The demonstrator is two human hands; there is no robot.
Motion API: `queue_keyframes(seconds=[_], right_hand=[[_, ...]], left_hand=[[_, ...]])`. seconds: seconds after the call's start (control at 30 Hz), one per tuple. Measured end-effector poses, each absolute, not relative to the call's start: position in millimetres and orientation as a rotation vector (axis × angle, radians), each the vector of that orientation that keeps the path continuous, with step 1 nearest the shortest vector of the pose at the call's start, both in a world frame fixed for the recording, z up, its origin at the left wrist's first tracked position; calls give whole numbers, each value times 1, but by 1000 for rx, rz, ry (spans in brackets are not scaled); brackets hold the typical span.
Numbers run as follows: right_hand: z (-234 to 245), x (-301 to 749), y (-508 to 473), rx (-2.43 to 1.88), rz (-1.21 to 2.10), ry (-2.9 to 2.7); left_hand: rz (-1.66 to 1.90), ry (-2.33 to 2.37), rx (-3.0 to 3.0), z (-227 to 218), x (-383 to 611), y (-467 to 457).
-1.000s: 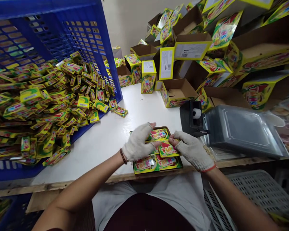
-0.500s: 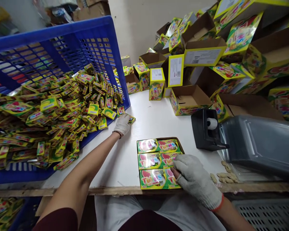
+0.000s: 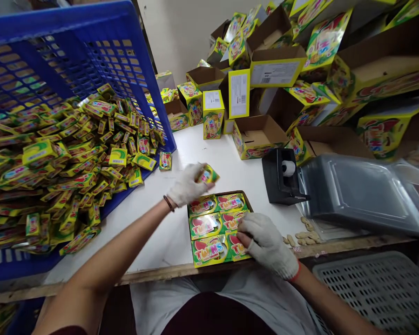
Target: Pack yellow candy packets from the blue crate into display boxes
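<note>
My gloved left hand (image 3: 188, 184) is closed around a small yellow-green candy box (image 3: 208, 174), just above the far edge of the display box. That display box (image 3: 249, 204) lies at the table's front edge, filled with two columns of small boxes printed "TWINS" (image 3: 209, 248). At its right side rests my gloved right hand (image 3: 265, 242), fingers curled over the edge and the nearest small boxes; what its fingertips grip, if anything, is hidden. One loose candy box (image 3: 165, 161) lies on the white table beside the blue crate.
A tilted blue crate (image 3: 139, 60) full of small boxes stands at left. Open display cartons (image 3: 260, 135) pile up at the back and right. A black tape dispenser (image 3: 282, 179), a grey plastic bin (image 3: 356, 193) and several peanuts (image 3: 307, 236) sit to the right.
My left hand has moved right from beside the crate, carrying a candy box to the display box. My right hand stays at the display box's right side. The whole view has shifted slightly.
</note>
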State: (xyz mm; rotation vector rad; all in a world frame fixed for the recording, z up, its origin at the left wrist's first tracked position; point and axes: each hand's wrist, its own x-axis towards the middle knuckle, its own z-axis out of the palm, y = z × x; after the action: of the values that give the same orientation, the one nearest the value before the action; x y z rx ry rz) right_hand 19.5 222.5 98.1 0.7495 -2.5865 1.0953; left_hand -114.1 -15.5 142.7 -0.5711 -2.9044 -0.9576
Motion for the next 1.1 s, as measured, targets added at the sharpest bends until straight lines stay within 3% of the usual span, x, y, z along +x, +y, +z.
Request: queue_keyframes(seconds=[0.07, 0.17, 0.27, 0.47, 0.6, 0.7, 0.9, 1.1], right_hand=[[94, 17, 226, 409, 1409, -2452], [89, 6, 234, -93, 1698, -2233], [91, -7, 239, -193, 1780, -2191], [108, -19, 224, 319, 1203, -2563], [114, -15, 208, 875, 619, -2728], [107, -4, 202, 940, 328, -2762], [84, 4, 202, 870, 181, -2671], [85, 0, 211, 861, 351, -2624]], left_hand=[[-1077, -2856, -729, 146, -79, 9], [-951, -2890, -905, 142, -40, 41], [-803, -2958, -946, 132, -24, 59], [-941, -2688, -923, 122, -30, 49], [-971, -2589, -563, 114, -68, 5], [-864, -2759, -141, 107, -110, -39], [-712, -2800, 394, 90, -177, -93], [-859, -2800, 476, 85, -206, -91]])
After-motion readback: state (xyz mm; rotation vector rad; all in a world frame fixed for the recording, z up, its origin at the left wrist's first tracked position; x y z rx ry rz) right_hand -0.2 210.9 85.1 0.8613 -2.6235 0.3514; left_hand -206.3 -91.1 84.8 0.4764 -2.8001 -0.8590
